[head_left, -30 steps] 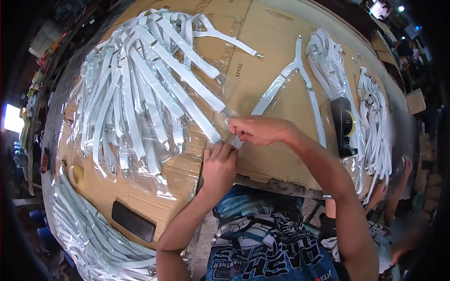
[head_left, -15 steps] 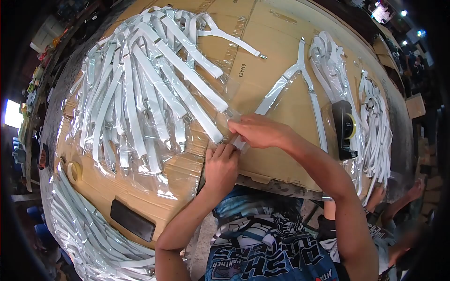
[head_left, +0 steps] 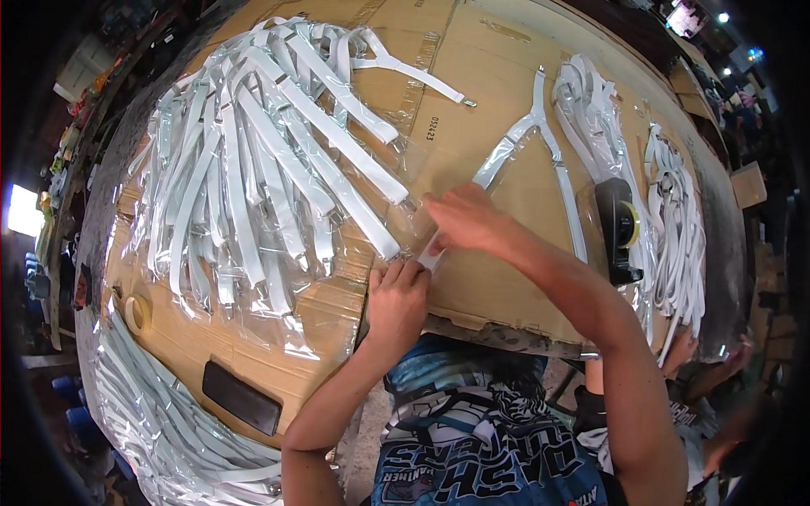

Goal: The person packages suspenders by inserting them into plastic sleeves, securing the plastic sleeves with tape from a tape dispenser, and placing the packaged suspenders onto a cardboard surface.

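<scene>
- Black phone (head_left: pixel 242 398) on cardboard (head_left: pixel 498 299), left of left forearm.
- Left hand (head_left: pixel 398 295): fingers bent at white Y-shaped suspender's (head_left: pixel 509 143) lower end; grip unclear.
- Right hand (head_left: pixel 464 221): fingers curled over same strap; can't tell if pinching.
- Suspender: flat on cardboard, fork away from person.
- Tape dispenser (head_left: pixel 613 240): right of suspender.

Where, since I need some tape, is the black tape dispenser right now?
The black tape dispenser is on the right side of the head view, just to the right of the right forearm, beside bundled white straps.
</scene>
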Motion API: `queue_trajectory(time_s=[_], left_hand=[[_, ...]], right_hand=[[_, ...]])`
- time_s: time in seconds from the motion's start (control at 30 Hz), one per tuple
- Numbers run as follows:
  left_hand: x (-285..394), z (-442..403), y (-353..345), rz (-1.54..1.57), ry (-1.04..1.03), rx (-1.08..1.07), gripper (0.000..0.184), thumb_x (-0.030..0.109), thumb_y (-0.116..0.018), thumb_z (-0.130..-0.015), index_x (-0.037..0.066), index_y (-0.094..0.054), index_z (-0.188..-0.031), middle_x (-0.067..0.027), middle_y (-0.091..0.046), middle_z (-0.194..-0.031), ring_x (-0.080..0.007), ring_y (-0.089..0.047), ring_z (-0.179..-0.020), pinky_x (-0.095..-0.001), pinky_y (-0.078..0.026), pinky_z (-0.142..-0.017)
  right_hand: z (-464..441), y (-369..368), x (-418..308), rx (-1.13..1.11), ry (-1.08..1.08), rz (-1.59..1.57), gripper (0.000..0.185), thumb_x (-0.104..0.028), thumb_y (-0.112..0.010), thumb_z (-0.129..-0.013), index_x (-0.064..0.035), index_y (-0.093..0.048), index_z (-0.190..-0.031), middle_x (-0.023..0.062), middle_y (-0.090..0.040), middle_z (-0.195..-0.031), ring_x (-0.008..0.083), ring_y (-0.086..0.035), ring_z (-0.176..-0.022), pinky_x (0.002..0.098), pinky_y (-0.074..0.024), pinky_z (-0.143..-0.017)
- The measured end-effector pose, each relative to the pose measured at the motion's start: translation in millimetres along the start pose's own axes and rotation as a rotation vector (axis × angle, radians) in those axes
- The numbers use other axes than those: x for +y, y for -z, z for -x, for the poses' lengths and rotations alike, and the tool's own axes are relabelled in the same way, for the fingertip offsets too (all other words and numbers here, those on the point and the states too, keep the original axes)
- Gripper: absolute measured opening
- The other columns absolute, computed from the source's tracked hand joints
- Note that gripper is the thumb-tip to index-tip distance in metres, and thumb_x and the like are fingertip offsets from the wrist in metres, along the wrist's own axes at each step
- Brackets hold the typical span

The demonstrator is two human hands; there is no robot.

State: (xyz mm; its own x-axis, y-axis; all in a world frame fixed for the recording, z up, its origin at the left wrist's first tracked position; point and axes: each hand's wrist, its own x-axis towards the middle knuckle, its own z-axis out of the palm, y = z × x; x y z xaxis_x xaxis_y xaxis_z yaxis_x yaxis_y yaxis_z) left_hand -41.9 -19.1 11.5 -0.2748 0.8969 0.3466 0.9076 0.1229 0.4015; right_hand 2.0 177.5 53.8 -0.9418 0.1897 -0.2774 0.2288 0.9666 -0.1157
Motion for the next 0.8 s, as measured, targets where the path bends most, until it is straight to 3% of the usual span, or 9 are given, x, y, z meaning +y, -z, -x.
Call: queue_trajectory(time_s=[0.13,0.23,0.33,0.47,0.53,0.63,0.73,0.8], left_hand=[[0.9,-1.8,2.3,0.025,0.036,-0.024,0.013,0.009,-0.066,-0.078,0.007,-0.067,-0.091,-0.0025,-0.062,-0.091,-0.0212,-0.059,-0.088,-0.0365,-0.041,-0.079],[4.9,-4.6,3.8,0.015,0.047,-0.018,0.014,0.009,-0.064,-0.08,0.008,-0.065,-0.094,-0.0035,-0.062,-0.091,-0.0222,-0.059,-0.088,-0.0372,-0.041,-0.078],[8.9,-3.8,-1.9,-0.021,0.052,-0.012,0.019,0.01,-0.061,-0.081,0.008,-0.063,-0.099,-0.0046,-0.06,-0.095,-0.0231,-0.058,-0.09,-0.0388,-0.041,-0.079],[9.4,3.8,-7.2,-0.248,0.018,-0.088,0.034,0.015,-0.056,-0.079,0.008,-0.062,-0.111,-0.0039,-0.055,-0.101,-0.0209,-0.055,-0.098,-0.0396,-0.04,-0.083],[9.8,5.3,-11.4,-0.304,0.004,-0.044,0.037,0.016,-0.055,-0.078,0.007,-0.061,-0.114,-0.0035,-0.054,-0.1,-0.019,-0.053,-0.099,-0.0385,-0.039,-0.083],[10.3,4.5,-12.5,-0.329,-0.006,-0.026,0.038,0.016,-0.054,-0.079,0.005,-0.061,-0.115,-0.0037,-0.053,-0.099,-0.0175,-0.053,-0.097,-0.0363,-0.039,-0.082],[10.7,4.3,-9.5,-0.33,-0.037,-0.022,0.039,0.017,-0.054,-0.079,0.003,-0.06,-0.115,-0.0035,-0.053,-0.097,-0.0169,-0.053,-0.095,-0.0335,-0.039,-0.08],[10.7,3.5,-8.8,-0.331,-0.054,-0.021,0.038,0.017,-0.054,-0.08,0.002,-0.06,-0.114,-0.0035,-0.053,-0.096,-0.0168,-0.053,-0.094,-0.0321,-0.039,-0.079]], right_hand=[[8.8,-8.5,15.4,0.041,-0.083,-0.052,0.072,-0.059,-0.081,-0.056,0.0003,-0.058,-0.089,0.0182,-0.065,-0.067,0.0348,-0.067,-0.072,0.0438,-0.0518,-0.067],[20.7,-13.5,17.0,0.11,-0.136,-0.096,0.072,-0.059,-0.081,-0.056,-0.0006,-0.058,-0.09,0.0201,-0.065,-0.072,0.0375,-0.067,-0.073,0.0449,-0.0515,-0.067],[31.3,-36.4,20.7,0.335,-0.145,-0.09,0.07,-0.057,-0.081,-0.058,-0.001,-0.057,-0.094,0.0215,-0.066,-0.077,0.0394,-0.066,-0.077,0.0457,-0.0512,-0.069],[38.0,-30.8,10.6,0.311,-0.251,-0.332,0.069,-0.049,-0.085,-0.057,-0.0036,-0.054,-0.099,0.0222,-0.066,-0.086,0.0392,-0.064,-0.085,0.0451,-0.0491,-0.077],[35.6,-46.3,13.8,0.425,-0.19,-0.405,0.069,-0.044,-0.088,-0.054,-0.0051,-0.052,-0.098,0.0205,-0.064,-0.086,0.0387,-0.063,-0.084,0.0449,-0.0485,-0.076],[35.1,-32.8,7.5,0.327,-0.236,-0.399,0.075,-0.043,-0.088,-0.055,-0.0019,-0.05,-0.105,0.0233,-0.064,-0.097,0.041,-0.062,-0.096,0.0468,-0.047,-0.086],[29.3,-41.9,10.3,0.388,-0.274,-0.358,0.072,-0.039,-0.091,-0.049,-0.0047,-0.048,-0.096,0.0166,-0.06,-0.089,0.0366,-0.06,-0.089,0.0443,-0.0475,-0.076],[29.5,-39.8,10.7,0.363,-0.289,-0.377,0.072,-0.038,-0.091,-0.049,-0.0044,-0.048,-0.096,0.0173,-0.06,-0.091,0.0361,-0.06,-0.09,0.0438,-0.0473,-0.077]])
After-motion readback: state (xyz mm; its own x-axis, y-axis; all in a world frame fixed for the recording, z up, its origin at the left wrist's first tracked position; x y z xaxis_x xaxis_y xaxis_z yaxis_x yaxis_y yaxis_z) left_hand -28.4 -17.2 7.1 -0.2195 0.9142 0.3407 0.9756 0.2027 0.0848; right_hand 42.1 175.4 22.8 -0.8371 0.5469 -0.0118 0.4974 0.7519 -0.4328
